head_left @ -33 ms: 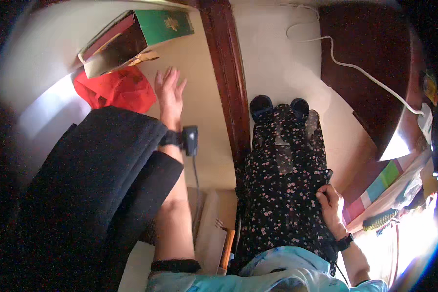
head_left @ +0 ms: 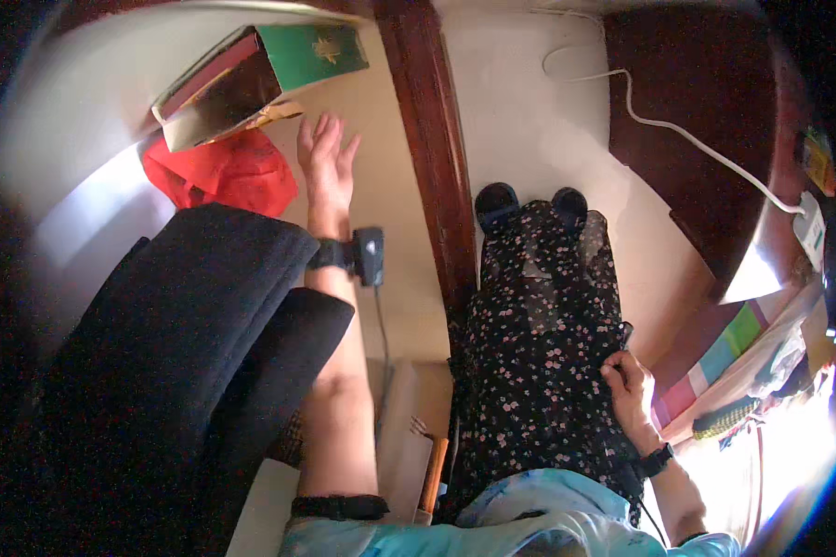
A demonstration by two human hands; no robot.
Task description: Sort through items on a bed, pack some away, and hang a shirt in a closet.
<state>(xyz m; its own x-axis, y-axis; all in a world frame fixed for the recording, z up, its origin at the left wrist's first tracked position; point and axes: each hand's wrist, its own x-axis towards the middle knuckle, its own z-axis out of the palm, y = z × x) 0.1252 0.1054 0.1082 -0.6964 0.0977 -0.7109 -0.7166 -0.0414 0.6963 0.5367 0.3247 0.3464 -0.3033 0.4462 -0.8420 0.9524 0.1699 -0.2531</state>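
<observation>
Pale floor, brown strip, left hand splayed free, right hand curled, grip unclear

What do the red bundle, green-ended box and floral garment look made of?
Red bundle: thin fabric or plastic, unclear which; wrinkled finish, crumpled shape.
Green-ended box: probably cardboard, smooth; flat panels, crisp edges.
Floral garment: likely light cloth, mostly matte, printed; it drapes softly.

Left hand stretched forward, fingers spread — right hand nearer, loosely curled.
</observation>
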